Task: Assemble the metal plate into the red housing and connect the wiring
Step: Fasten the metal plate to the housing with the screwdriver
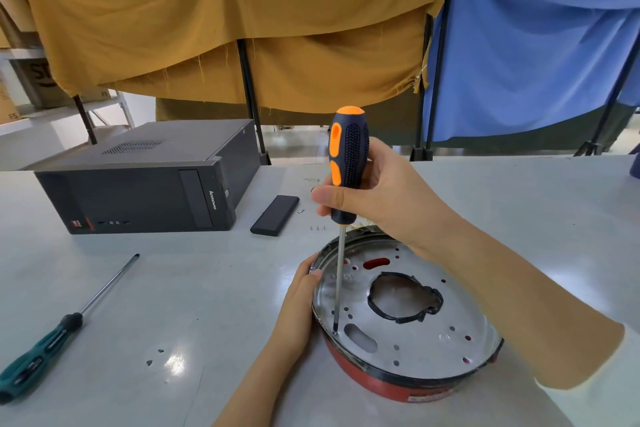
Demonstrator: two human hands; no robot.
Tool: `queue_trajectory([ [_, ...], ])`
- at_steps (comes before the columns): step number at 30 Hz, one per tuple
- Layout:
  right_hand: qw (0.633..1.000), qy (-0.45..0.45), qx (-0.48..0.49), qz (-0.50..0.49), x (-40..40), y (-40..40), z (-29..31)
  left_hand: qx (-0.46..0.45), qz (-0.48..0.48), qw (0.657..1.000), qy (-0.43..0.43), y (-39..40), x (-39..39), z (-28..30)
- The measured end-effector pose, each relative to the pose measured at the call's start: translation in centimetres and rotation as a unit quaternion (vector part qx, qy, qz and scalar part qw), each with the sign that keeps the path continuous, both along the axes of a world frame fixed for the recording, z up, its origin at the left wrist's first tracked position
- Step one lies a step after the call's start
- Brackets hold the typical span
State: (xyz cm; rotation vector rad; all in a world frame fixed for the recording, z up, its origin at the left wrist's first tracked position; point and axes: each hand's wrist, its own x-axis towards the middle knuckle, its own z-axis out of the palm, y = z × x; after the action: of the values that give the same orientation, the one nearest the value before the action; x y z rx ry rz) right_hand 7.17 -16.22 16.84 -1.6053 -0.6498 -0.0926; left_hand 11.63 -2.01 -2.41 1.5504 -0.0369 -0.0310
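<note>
Snugly, metal plate point(408, 329) within red housing point(391, 386)

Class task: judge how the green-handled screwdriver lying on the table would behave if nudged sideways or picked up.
The green-handled screwdriver would probably roll: its shaft is round and it lies flat on the smooth table. It looks stiff. The chunky handle likely makes it handle-heavy.
</note>
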Motion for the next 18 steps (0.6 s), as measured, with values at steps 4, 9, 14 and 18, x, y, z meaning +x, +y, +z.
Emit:
queue_trajectory([
  [4,0.988,0.062,0.046,0.136,0.1,-1.0,-0.1,0.009,0.004,1.0,-0.009,0.0,0.1,0.1],
  [9,0.998,0.009,0.02,0.055,-0.1,-0.9,-0.1,0.011,0.0,1.0,-0.014,0.1,-0.2,0.1],
  [14,1.0,-0.008,-0.002,-0.003,0.3,-0.1,-0.3,0.025,0.003,1.0,-0.008,0.1,0.0,0.2],
  [18,0.981,0.072,0.054,0.173,-0.2,-1.3,0.0,0.011,-0.001,1.0,-0.018,0.1,-0.5,0.3],
])
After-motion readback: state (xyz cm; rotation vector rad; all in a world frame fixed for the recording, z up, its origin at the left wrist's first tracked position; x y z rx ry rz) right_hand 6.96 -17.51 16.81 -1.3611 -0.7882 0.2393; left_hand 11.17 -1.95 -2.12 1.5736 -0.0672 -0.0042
